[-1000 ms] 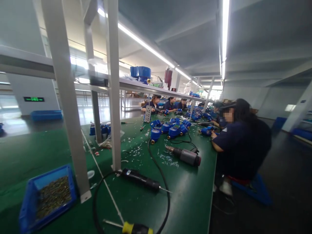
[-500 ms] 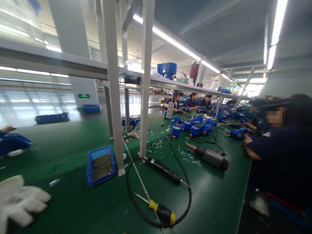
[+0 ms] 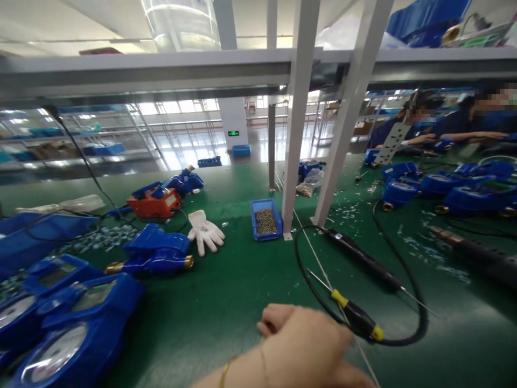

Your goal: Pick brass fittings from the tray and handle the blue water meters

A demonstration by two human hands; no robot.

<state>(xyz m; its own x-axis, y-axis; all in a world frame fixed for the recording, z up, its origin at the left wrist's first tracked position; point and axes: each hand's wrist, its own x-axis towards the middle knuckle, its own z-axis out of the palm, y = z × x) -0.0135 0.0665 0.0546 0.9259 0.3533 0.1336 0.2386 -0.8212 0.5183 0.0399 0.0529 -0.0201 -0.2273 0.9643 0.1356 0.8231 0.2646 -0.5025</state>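
Note:
My left hand (image 3: 311, 337), with a thin gold band on its wrist, reaches in from the bottom edge over the green table. Its fingers are hidden. Beyond it shows my right hand (image 3: 277, 318), partly covered, with curled fingers; whatever they hold, if anything, is out of sight. Close by on the right lies a yellow-and-black screwdriver (image 3: 357, 318). Past that rests a black electric screwdriver (image 3: 363, 260) with a looped cable. A blue tray (image 3: 253, 222) of small metal screws stands farther back, beside the shelf post. Blue water meters (image 3: 92, 318) fill the left front.
A white glove (image 3: 205, 233) lies left of the tray. An orange device (image 3: 155, 203) and a blue bin (image 3: 40, 237) sit at left. Grey posts (image 3: 301, 124) carry an overhead shelf (image 3: 161, 75). A heat gun (image 3: 480, 258) and more meters lie right, with co-workers behind.
The view has swung left and down, so the water meters and orange device now show at left. My hands have come into view at the bottom. Tools on the table keep their places.

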